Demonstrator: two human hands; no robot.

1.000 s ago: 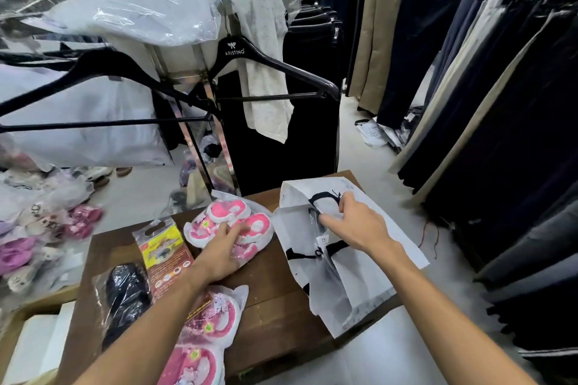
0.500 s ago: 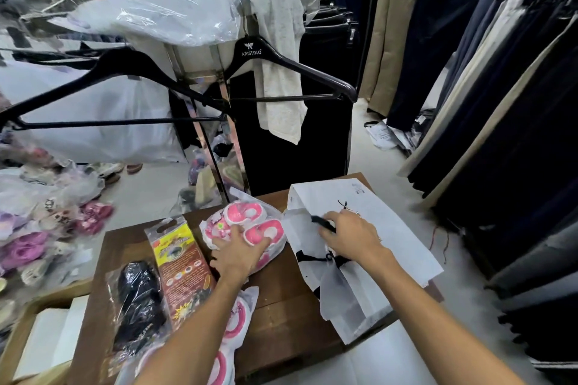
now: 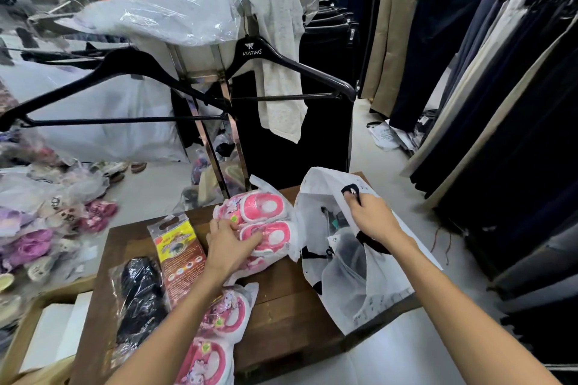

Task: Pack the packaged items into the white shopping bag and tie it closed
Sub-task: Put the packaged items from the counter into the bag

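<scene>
A white shopping bag (image 3: 375, 287) with black handles lies on the right part of the brown wooden table (image 3: 291, 316), its mouth held up and open. My right hand (image 3: 372, 219) is shut on the bag's upper edge by a black handle. My left hand (image 3: 230, 247) grips a clear packet of pink slippers (image 3: 262, 222) just left of the bag's mouth, the packet's end touching the bag. A second packet of pink slippers (image 3: 219, 331), a red-and-yellow packet (image 3: 179, 251) and a packet with a black item (image 3: 140, 300) lie on the table's left half.
A metal rack (image 3: 215, 147) with black hangers (image 3: 281, 66) and a white cloth stands right behind the table. Dark trousers hang along the right. Bagged shoes are piled at the left (image 3: 37, 228). A cardboard box (image 3: 40, 328) sits at the table's near left. Another person's hand is at the top left.
My left hand has closed on the pink slipper packet and shifted it right, up against the bag. My right hand has lifted the bag's edge, so the mouth now gapes wider.
</scene>
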